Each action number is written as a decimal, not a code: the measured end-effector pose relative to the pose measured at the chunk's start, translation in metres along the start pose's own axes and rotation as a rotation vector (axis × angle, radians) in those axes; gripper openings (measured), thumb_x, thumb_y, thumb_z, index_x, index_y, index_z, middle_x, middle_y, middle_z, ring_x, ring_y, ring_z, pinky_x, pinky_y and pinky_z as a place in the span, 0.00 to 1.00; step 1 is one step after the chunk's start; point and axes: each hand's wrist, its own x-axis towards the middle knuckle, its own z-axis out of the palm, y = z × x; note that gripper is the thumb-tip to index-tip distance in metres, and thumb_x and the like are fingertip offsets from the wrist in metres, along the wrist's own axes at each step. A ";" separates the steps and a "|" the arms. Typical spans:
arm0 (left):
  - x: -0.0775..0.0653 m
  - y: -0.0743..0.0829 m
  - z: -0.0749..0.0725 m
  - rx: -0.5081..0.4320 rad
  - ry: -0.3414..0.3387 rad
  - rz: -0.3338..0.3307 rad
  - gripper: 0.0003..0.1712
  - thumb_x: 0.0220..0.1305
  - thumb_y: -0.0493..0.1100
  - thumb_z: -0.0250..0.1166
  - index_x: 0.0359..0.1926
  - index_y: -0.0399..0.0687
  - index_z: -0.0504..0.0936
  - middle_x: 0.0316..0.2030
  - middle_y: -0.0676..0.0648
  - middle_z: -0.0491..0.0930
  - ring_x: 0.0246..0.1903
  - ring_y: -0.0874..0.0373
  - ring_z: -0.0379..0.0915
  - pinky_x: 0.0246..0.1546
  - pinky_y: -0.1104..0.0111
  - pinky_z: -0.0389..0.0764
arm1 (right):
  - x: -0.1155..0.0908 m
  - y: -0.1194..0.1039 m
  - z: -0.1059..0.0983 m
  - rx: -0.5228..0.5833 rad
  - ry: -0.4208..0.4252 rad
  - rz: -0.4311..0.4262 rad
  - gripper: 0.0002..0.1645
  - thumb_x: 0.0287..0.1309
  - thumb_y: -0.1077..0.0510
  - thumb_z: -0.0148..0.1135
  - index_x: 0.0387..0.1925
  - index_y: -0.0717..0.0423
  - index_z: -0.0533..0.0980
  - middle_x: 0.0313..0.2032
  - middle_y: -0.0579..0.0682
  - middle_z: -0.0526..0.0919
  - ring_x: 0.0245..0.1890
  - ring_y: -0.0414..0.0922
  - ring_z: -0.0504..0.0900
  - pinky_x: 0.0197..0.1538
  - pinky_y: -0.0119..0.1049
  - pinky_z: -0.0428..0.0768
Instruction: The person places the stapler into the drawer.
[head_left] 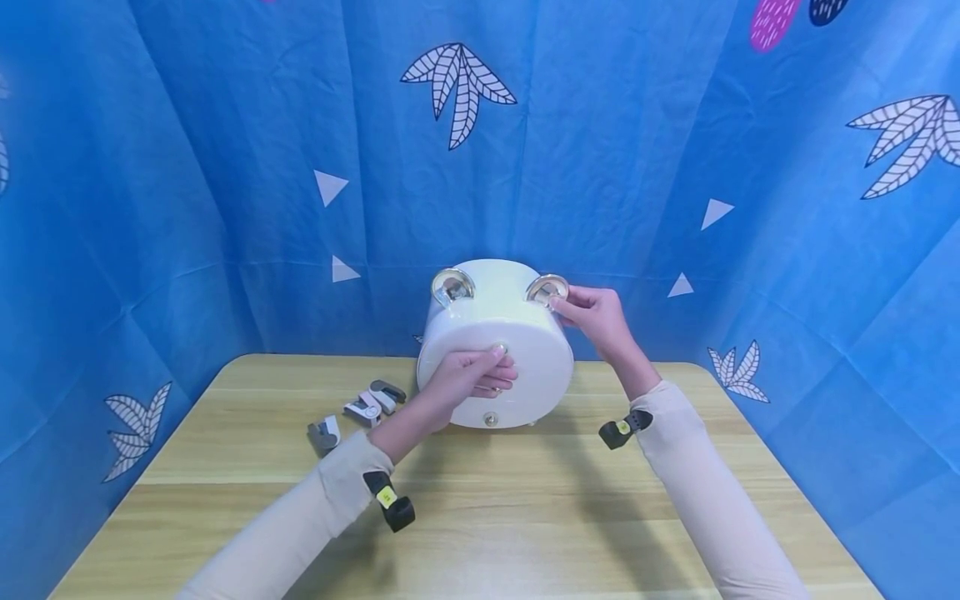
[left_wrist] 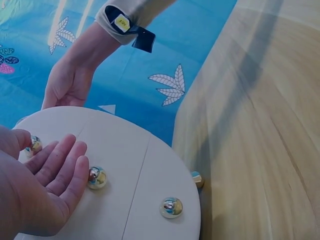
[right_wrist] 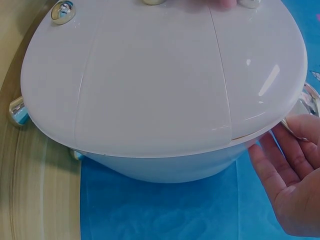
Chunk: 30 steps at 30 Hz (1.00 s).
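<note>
A glossy white, drum-shaped case (head_left: 536, 379) stands on the table with its round front towards me. In the left wrist view, panel lines divide this front, which carries a top gold knob (left_wrist: 35, 145), a middle gold knob (left_wrist: 97, 178) and a lower gold knob (left_wrist: 171, 207). My left hand (head_left: 459, 379) pinches the top knob between thumb and index finger, its other fingers extended. On top of the case are a left gold ring (head_left: 452, 285) and a right gold ring (head_left: 547, 284). The right hand (head_left: 597, 318) grips the right ring's outer edge, thumb in front and fingers partly hidden.
Several small grey-and-white plastic pieces (head_left: 366, 407) lie left of the case on the wooden table (head_left: 495, 508). A blue patterned curtain (head_left: 600, 150) hangs close behind. Short gold feet (left_wrist: 197, 179) stick out under the case.
</note>
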 end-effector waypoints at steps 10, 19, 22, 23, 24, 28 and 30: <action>-0.014 -0.015 0.002 -0.008 0.036 -0.023 0.25 0.75 0.55 0.58 0.55 0.38 0.83 0.46 0.40 0.89 0.45 0.52 0.88 0.49 0.58 0.87 | -0.001 -0.001 0.001 0.010 -0.004 -0.001 0.24 0.66 0.56 0.67 0.59 0.65 0.79 0.55 0.68 0.84 0.41 0.33 0.87 0.54 0.46 0.85; -0.018 -0.043 0.006 -0.022 0.124 -0.169 0.22 0.73 0.53 0.61 0.47 0.36 0.87 0.38 0.42 0.90 0.36 0.56 0.89 0.42 0.61 0.88 | -0.001 -0.002 0.001 0.010 -0.009 0.002 0.25 0.66 0.56 0.67 0.60 0.65 0.79 0.56 0.66 0.84 0.43 0.33 0.87 0.56 0.49 0.84; -0.017 -0.047 0.007 -0.018 0.128 -0.173 0.23 0.73 0.53 0.60 0.49 0.36 0.86 0.40 0.40 0.90 0.37 0.54 0.89 0.44 0.58 0.88 | -0.001 -0.002 0.001 0.013 -0.008 0.005 0.25 0.66 0.56 0.67 0.61 0.65 0.78 0.56 0.67 0.83 0.42 0.33 0.87 0.57 0.50 0.83; -0.016 -0.048 0.007 -0.021 0.127 -0.173 0.24 0.73 0.54 0.61 0.50 0.36 0.85 0.40 0.39 0.90 0.38 0.53 0.89 0.45 0.57 0.88 | -0.001 -0.002 0.001 0.012 -0.007 0.007 0.25 0.66 0.56 0.67 0.61 0.65 0.78 0.56 0.67 0.83 0.42 0.33 0.87 0.57 0.50 0.83; -0.016 -0.048 0.007 -0.026 0.126 -0.173 0.24 0.73 0.54 0.61 0.50 0.36 0.85 0.41 0.38 0.90 0.39 0.53 0.89 0.46 0.57 0.88 | -0.001 -0.002 0.002 0.009 -0.005 0.010 0.25 0.66 0.56 0.67 0.61 0.65 0.78 0.56 0.67 0.83 0.42 0.33 0.87 0.57 0.49 0.83; -0.011 -0.050 0.008 -0.053 0.119 -0.174 0.26 0.71 0.56 0.62 0.52 0.37 0.85 0.43 0.38 0.89 0.41 0.51 0.89 0.47 0.58 0.88 | -0.001 -0.002 0.002 0.000 0.003 0.020 0.25 0.66 0.56 0.67 0.61 0.64 0.78 0.56 0.66 0.83 0.42 0.34 0.87 0.56 0.47 0.84; -0.010 -0.050 0.009 -0.053 0.118 -0.165 0.26 0.71 0.56 0.63 0.52 0.37 0.85 0.43 0.39 0.89 0.42 0.51 0.89 0.46 0.60 0.88 | -0.001 -0.002 0.002 -0.002 0.005 0.021 0.25 0.66 0.56 0.67 0.61 0.64 0.78 0.56 0.66 0.83 0.42 0.34 0.87 0.55 0.46 0.84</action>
